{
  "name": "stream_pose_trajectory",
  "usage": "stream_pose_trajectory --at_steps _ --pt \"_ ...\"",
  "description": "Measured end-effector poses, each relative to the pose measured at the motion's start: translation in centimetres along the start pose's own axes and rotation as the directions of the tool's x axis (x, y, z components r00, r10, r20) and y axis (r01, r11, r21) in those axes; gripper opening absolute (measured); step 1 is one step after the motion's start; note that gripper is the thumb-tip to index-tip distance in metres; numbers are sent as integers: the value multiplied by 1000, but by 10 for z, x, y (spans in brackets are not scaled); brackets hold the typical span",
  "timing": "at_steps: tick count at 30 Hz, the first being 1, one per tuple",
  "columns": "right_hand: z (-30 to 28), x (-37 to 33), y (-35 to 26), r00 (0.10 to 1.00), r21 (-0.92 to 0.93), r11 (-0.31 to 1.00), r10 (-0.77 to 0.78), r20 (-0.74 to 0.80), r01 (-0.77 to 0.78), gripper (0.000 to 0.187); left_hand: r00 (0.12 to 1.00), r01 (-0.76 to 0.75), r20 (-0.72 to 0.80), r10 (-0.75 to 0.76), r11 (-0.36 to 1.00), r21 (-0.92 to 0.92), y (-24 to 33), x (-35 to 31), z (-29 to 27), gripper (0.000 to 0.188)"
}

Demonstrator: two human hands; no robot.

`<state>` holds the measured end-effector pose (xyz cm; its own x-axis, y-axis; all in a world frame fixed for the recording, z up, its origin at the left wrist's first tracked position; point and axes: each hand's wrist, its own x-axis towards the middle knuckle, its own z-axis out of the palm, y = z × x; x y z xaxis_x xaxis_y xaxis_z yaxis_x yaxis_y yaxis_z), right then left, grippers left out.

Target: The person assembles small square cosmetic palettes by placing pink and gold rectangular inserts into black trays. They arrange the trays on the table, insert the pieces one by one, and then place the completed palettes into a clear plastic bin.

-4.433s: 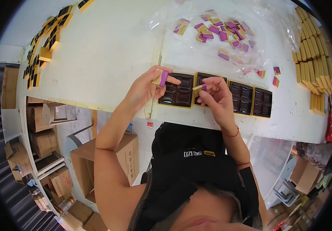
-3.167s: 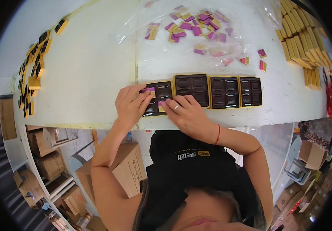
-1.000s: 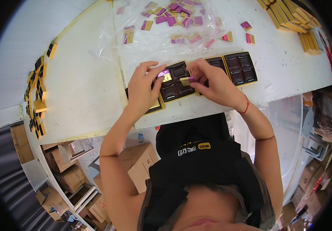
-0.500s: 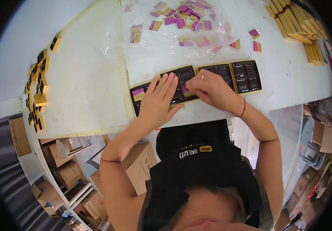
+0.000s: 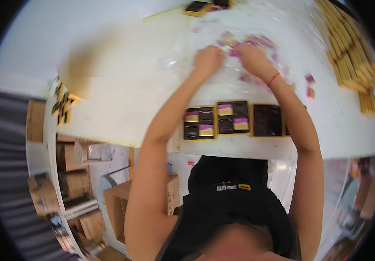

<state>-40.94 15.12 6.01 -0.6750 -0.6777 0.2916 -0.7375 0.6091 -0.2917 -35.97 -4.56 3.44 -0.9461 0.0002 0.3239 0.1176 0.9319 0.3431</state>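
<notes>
Beyond the row of boxes, both my hands reach over small purple-and-gold wrapped squares (image 5: 263, 41) scattered on clear plastic film (image 5: 170, 61). My left hand (image 5: 209, 60) is closed at the pile's left side; its fingertips are blurred. My right hand (image 5: 255, 60) bends over the squares with fingers closed downward, a purple one at its fingertips; whether it grips any is hidden. Nearer me, a dark-trayed box with yellow edges (image 5: 191, 132) holds two squares placed diagonally. The adjacent box (image 5: 226, 126) also holds two. A third box (image 5: 267, 120) has none, and my right forearm covers part of another.
Stacked yellow boxes (image 5: 350, 56) stand at the far right, with two loose squares (image 5: 310, 79) nearer the middle. More dark-trayed boxes (image 5: 62, 104) lie at the left edge, and another (image 5: 196, 8) at the far edge. A blurred tan shape (image 5: 89, 61) crosses the left.
Both hands have left the boxes and moved away from me to the pile of squares. The second box now shows two squares uncovered. The view has shifted.
</notes>
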Motion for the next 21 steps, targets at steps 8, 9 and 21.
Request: stream_pose_trajectory --at_steps 8,9,21 --pt "-12 8 -12 990 281 950 126 65 -140 23 964 263 56 -260 964 -47 -19 9 -6 17" --pt "-26 -6 -21 991 337 933 130 19 -129 24 962 262 102 -254 962 -77 -17 11 -7 17" --pt "-88 -199 -27 986 903 425 121 -116 55 36 891 384 437 123 310 -870 126 -82 -87 24"
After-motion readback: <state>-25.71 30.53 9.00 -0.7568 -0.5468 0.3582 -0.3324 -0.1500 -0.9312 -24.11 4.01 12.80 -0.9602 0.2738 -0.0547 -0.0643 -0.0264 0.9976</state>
